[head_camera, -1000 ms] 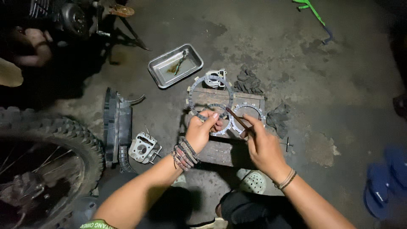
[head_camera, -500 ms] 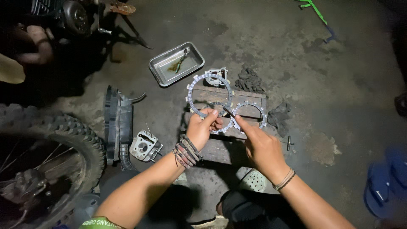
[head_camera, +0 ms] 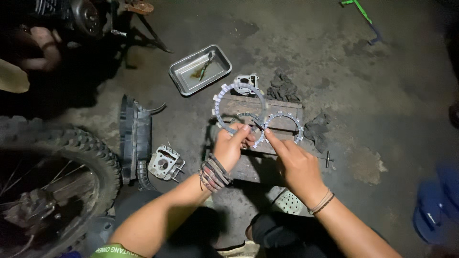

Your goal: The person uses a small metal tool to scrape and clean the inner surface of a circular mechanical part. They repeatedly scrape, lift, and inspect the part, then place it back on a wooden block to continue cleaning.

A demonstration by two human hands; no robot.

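Two toothed ring-shaped plates are held over a wooden block (head_camera: 287, 106). My left hand (head_camera: 232, 149) pinches the lower edge of the larger ring (head_camera: 218, 106), which stands tilted up off the block. My right hand (head_camera: 292, 165) grips the near edge of the smaller ring (head_camera: 287, 116) beside it with fingertips. A third ring's arc (head_camera: 246, 115) shows between the two. Both wrists wear bands.
A metal tray (head_camera: 180, 80) holding a small tool lies on the concrete floor beyond. A small engine part (head_camera: 246, 81), dark rags (head_camera: 283, 89), a cylinder head (head_camera: 162, 165), a black plastic cover (head_camera: 135, 134), a knobby tyre (head_camera: 76, 148) and a T-handle tool (head_camera: 328, 160) surround the block. Another person's hand (head_camera: 42, 48) is far left.
The rings lay stacked together on the block under both hands. Now my left hand has raised one ring up and leftward, and my right hand keeps another apart from it.
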